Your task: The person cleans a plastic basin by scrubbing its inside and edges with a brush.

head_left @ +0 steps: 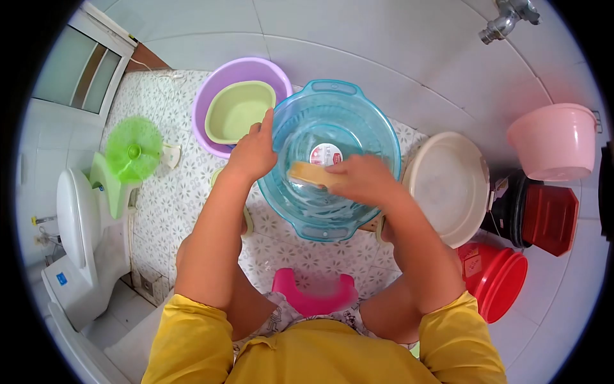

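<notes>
A see-through blue plastic basin [377,109] stands in front of me, with a round white and red label [326,153] at its bottom. My left hand [254,152] grips its left rim, fingers along the edge. Inside the basin, my right hand [364,182] is closed on a yellow sponge [308,173], held low near the label. Streaks that look wet or soapy show on the basin's inner surface around the sponge.
Left of the blue basin, a purple basin [203,121] holds a light green one [240,112]. To the right are a cream basin [448,192], a red bucket [505,281] and a wall-hung pink bucket [553,144]. A toilet [80,217] stands left; a tap [508,22] juts from the wall.
</notes>
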`<action>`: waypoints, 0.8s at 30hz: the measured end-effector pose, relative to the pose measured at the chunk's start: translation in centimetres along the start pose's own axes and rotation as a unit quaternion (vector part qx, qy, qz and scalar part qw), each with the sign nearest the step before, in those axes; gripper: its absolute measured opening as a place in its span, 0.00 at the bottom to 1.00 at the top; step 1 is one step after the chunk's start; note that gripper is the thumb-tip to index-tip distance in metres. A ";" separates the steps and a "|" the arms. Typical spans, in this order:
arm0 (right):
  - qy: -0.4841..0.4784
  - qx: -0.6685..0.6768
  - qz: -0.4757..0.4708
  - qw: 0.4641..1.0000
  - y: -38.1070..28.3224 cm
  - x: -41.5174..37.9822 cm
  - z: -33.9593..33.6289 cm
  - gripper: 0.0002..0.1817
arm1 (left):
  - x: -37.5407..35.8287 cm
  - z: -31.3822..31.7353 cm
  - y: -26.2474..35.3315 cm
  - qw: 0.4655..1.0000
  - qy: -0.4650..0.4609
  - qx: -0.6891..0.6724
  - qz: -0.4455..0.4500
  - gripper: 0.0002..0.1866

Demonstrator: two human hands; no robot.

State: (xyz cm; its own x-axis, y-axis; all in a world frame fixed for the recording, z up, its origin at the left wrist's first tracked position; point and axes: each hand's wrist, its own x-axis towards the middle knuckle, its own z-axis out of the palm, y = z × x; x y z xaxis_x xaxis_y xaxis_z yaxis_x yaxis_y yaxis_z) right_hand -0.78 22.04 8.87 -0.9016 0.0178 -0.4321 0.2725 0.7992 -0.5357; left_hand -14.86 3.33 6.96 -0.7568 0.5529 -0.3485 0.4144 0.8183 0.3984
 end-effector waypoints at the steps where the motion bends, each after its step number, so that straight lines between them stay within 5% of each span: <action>1: 0.020 0.003 -0.001 1.000 -0.2 0.4 1.1 0.23 | 0.1 -0.1 0.0 1.000 -0.001 0.001 0.002 0.43; 6: -0.001 0.014 0.020 1.000 -0.7 0.0 1.7 0.23 | 0.4 -1.5 0.9 0.995 -0.058 0.064 -0.051 0.43; 8: -0.134 -0.014 0.090 0.987 -0.8 -0.9 -1.2 0.23 | 0.4 -1.6 0.9 0.995 -0.053 0.069 -0.052 0.43; 12: -0.154 -0.045 0.124 0.979 1.2 -2.0 -3.7 0.23 | 0.3 -1.3 1.1 0.996 -0.033 0.071 -0.044 0.43; 15: -0.141 -0.035 0.135 0.980 1.1 -1.9 -3.7 0.24 | 0.1 -1.3 1.0 0.995 -0.045 0.074 -0.043 0.43; 20: -0.056 0.008 -0.014 0.998 1.5 0.5 0.7 0.24 | 0.0 -1.8 1.4 0.995 -0.054 0.069 -0.041 0.44; 24: 0.030 0.026 0.017 0.999 0.4 0.8 2.4 0.24 | 0.3 -1.7 1.6 0.994 -0.057 0.075 -0.056 0.44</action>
State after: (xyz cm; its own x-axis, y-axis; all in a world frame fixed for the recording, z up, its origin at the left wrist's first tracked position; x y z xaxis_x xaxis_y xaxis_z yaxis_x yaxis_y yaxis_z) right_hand -0.61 20.97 6.59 -0.9095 0.0824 -0.4075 0.3196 0.7655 -0.5584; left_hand -15.26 4.56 8.94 -0.7432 0.4649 -0.4811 0.4085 0.8848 0.2241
